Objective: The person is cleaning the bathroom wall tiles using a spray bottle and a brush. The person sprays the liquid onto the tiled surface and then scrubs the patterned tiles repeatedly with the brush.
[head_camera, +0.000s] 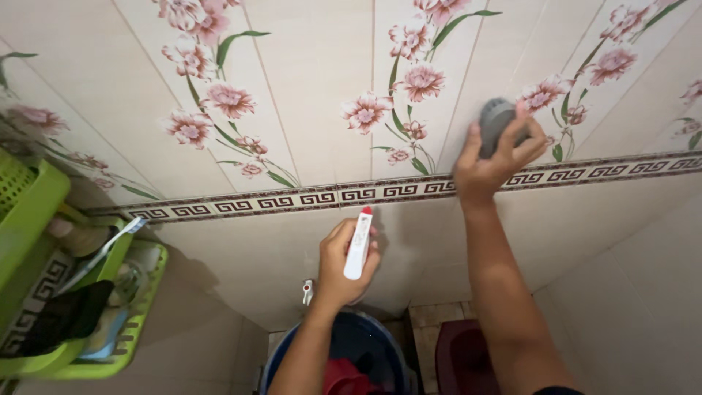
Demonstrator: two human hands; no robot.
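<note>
My right hand point(488, 162) presses a grey scrubbing pad point(496, 121) against the wall tiles point(322, 80), which carry pink flower prints, just above a dark patterned border strip point(292, 199). My left hand point(344, 262) is lower down and grips a white spray bottle with a red tip point(358, 243), its nozzle pointing up at the plain tiles below the border.
A green plastic shelf basket point(44, 219) with brushes and a dark cloth hangs at the left. A small tap point(308, 291) sticks out of the wall. Below stand a blue bucket point(351, 340) with a red scoop inside and a dark red stool point(464, 358).
</note>
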